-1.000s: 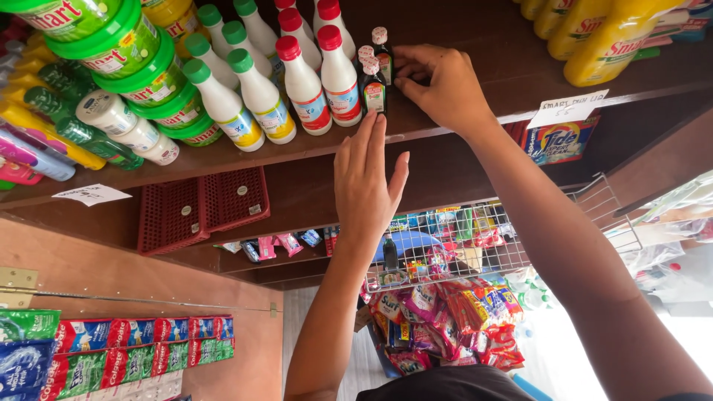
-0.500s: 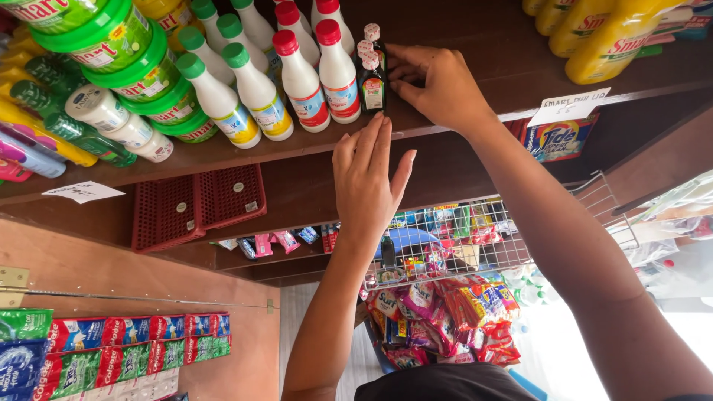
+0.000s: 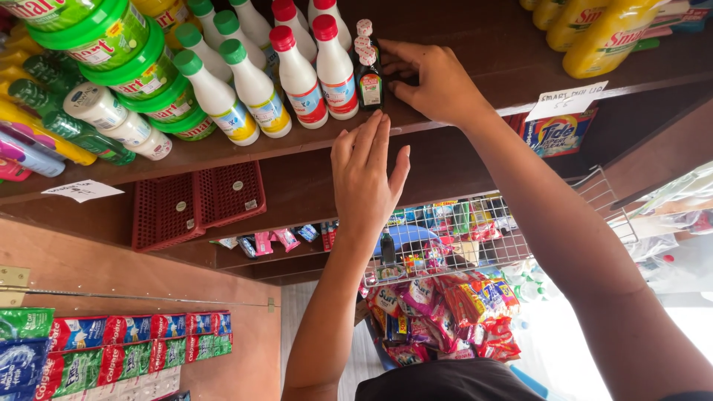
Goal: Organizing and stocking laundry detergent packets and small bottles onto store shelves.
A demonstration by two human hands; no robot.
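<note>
On the brown wooden shelf (image 3: pixel 475 67), the right hand (image 3: pixel 438 78) curls its fingers loosely around the small dark glass bottles with pale caps (image 3: pixel 369 70), steadying them beside the red-capped white plastic bottles (image 3: pixel 319 67), while the left hand (image 3: pixel 366 174), fingers straight and empty, rests just below the shelf edge.

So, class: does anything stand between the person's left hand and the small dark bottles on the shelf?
Nothing visible does. The left hand is open just below the shelf edge; the small dark bottles stand right above it, with the right hand beside them.
</note>
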